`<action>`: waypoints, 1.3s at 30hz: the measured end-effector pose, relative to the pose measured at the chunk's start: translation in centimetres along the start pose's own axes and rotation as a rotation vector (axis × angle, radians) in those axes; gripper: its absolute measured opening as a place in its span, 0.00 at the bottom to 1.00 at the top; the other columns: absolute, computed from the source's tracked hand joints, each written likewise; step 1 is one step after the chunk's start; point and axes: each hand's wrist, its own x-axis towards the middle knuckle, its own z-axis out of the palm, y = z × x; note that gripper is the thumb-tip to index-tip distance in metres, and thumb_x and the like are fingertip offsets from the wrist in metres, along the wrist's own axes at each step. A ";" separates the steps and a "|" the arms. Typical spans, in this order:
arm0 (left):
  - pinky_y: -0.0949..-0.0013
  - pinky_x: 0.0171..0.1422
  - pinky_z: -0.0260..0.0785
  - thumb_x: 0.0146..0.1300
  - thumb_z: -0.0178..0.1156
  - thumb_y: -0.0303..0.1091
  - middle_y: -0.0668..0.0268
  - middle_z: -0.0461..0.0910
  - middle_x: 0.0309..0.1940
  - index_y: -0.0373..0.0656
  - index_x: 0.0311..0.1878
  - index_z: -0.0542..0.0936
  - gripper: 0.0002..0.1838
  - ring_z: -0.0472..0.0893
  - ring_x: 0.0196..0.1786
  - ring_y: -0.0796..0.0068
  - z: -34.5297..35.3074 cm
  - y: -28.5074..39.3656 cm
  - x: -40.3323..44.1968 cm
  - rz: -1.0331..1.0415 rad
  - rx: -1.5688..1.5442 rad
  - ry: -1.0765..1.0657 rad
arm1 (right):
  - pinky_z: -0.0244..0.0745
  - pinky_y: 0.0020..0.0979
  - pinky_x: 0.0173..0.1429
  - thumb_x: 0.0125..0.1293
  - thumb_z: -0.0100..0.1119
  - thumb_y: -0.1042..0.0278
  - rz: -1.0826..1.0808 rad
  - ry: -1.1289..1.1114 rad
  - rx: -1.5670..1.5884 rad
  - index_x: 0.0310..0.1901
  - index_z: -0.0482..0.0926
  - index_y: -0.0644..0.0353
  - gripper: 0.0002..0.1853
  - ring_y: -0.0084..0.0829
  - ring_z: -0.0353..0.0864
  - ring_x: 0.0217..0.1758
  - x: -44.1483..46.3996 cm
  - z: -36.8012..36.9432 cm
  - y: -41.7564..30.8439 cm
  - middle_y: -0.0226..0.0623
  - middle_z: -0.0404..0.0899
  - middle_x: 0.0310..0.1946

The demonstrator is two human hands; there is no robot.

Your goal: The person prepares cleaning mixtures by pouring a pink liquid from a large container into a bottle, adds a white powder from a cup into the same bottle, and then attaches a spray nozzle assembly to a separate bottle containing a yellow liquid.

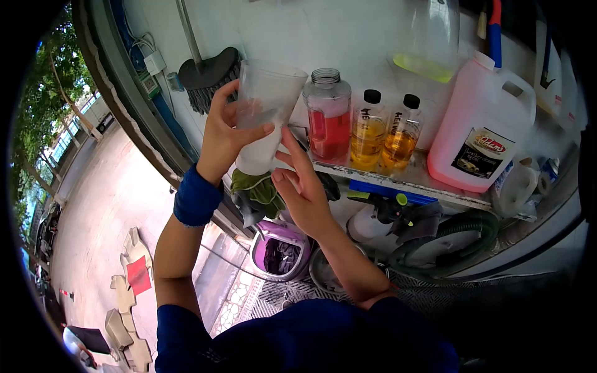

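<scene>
A translucent plastic cup, tilted slightly, is held up in front of the wall. My left hand wraps round its left side, with a blue band on the wrist. On the cup's lower right is my right hand, palm up, fingers spread, fingertips at or near the cup. Just right of the cup stands an open glass jar of red liquid on a shelf. Beside it are two black-capped bottles of yellow liquid and amber liquid. The cup appears to have no coloured liquid in it.
The metal shelf also holds a large pink jug. Below are a spray bottle, a coiled green hose and a purple bucket. A black broom hangs at the left, beside the doorway; beige mats lie outside.
</scene>
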 end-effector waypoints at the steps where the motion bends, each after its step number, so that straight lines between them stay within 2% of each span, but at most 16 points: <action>1: 0.66 0.56 0.74 0.44 0.76 0.23 0.52 0.80 0.49 0.37 0.67 0.59 0.48 0.80 0.52 0.66 0.3 0.4 0.5 -0.013 0.039 -0.021 | 0.64 0.38 0.67 0.72 0.51 0.69 -0.006 0.001 0.015 0.76 0.49 0.58 0.34 0.42 0.62 0.71 0.2 -0.2 0.0 0.49 0.54 0.71; 5: 0.67 0.51 0.75 0.45 0.76 0.27 0.53 0.81 0.48 0.37 0.67 0.61 0.46 0.82 0.48 0.68 1.0 2.0 2.4 -0.050 0.122 -0.076 | 0.68 0.38 0.64 0.71 0.52 0.69 -0.028 0.010 0.047 0.76 0.49 0.56 0.35 0.41 0.62 0.67 1.4 -0.5 -0.2 0.49 0.56 0.69; 7: 0.70 0.44 0.75 0.47 0.76 0.33 0.55 0.82 0.47 0.37 0.67 0.62 0.46 0.82 0.45 0.70 1.0 2.5 3.4 -0.093 0.290 -0.086 | 0.69 0.38 0.63 0.70 0.52 0.69 -0.024 0.021 0.064 0.76 0.49 0.56 0.36 0.41 0.62 0.66 2.0 -0.6 -0.1 0.49 0.56 0.68; 8: 0.70 0.44 0.75 0.47 0.76 0.33 0.55 0.82 0.47 0.37 0.67 0.62 0.46 0.82 0.45 0.70 1.1 2.9 3.7 -0.092 0.299 -0.088 | 0.70 0.39 0.63 0.70 0.53 0.68 -0.031 0.018 0.091 0.76 0.48 0.56 0.36 0.42 0.62 0.66 2.4 -0.6 0.2 0.50 0.56 0.68; 10: 0.67 0.45 0.78 0.53 0.69 0.31 0.56 0.82 0.47 0.41 0.70 0.60 0.41 0.83 0.46 0.68 1.4 3.8 4.3 -0.121 0.436 -0.134 | 0.70 0.39 0.62 0.70 0.53 0.67 -0.042 0.019 0.123 0.76 0.47 0.56 0.37 0.43 0.62 0.65 2.9 -0.6 0.3 0.50 0.56 0.68; 15: 0.65 0.44 0.77 0.52 0.70 0.33 0.55 0.82 0.46 0.40 0.69 0.60 0.42 0.84 0.45 0.68 2.0 4.6 5.2 -0.156 0.466 -0.142 | 0.71 0.42 0.62 0.71 0.54 0.65 -0.012 0.031 0.182 0.76 0.43 0.57 0.39 0.47 0.62 0.66 3.6 -0.6 0.3 0.53 0.52 0.69; 20: 0.65 0.44 0.76 0.53 0.70 0.33 0.55 0.83 0.44 0.36 0.69 0.59 0.43 0.84 0.45 0.67 2.1 4.5 6.0 -0.176 0.498 -0.169 | 0.73 0.40 0.61 0.71 0.55 0.65 0.035 0.040 0.220 0.76 0.41 0.58 0.40 0.51 0.61 0.69 3.9 -0.7 0.0 0.54 0.50 0.69; 23: 0.66 0.44 0.76 0.52 0.71 0.35 0.54 0.83 0.44 0.35 0.70 0.59 0.44 0.84 0.45 0.68 2.0 4.3 6.2 -0.194 0.511 -0.171 | 0.74 0.38 0.60 0.71 0.55 0.66 0.062 0.034 0.248 0.77 0.40 0.58 0.41 0.53 0.60 0.71 4.0 -0.8 0.0 0.55 0.49 0.69; 25: 0.65 0.44 0.74 0.46 0.75 0.44 0.52 0.82 0.45 0.36 0.69 0.62 0.49 0.82 0.45 0.66 1.8 4.3 6.6 -0.217 0.536 -0.192 | 0.75 0.36 0.59 0.71 0.55 0.66 0.067 0.031 0.254 0.77 0.39 0.58 0.41 0.54 0.60 0.71 4.1 -0.7 0.0 0.55 0.48 0.69; 31: 0.66 0.49 0.73 0.45 0.76 0.43 0.51 0.81 0.44 0.33 0.68 0.65 0.48 0.82 0.45 0.66 2.0 5.2 6.9 -0.232 0.548 -0.215 | 0.75 0.35 0.59 0.71 0.55 0.66 0.061 0.021 0.302 0.76 0.36 0.58 0.43 0.55 0.60 0.71 4.3 -0.3 -0.4 0.57 0.47 0.69; 39: 0.69 0.49 0.71 0.44 0.75 0.45 0.52 0.81 0.44 0.32 0.68 0.66 0.49 0.81 0.45 0.66 1.7 5.4 7.5 -0.202 0.599 -0.245 | 0.74 0.35 0.59 0.71 0.54 0.64 0.058 0.005 0.301 0.76 0.34 0.59 0.44 0.56 0.58 0.72 4.5 0.0 -0.8 0.58 0.46 0.70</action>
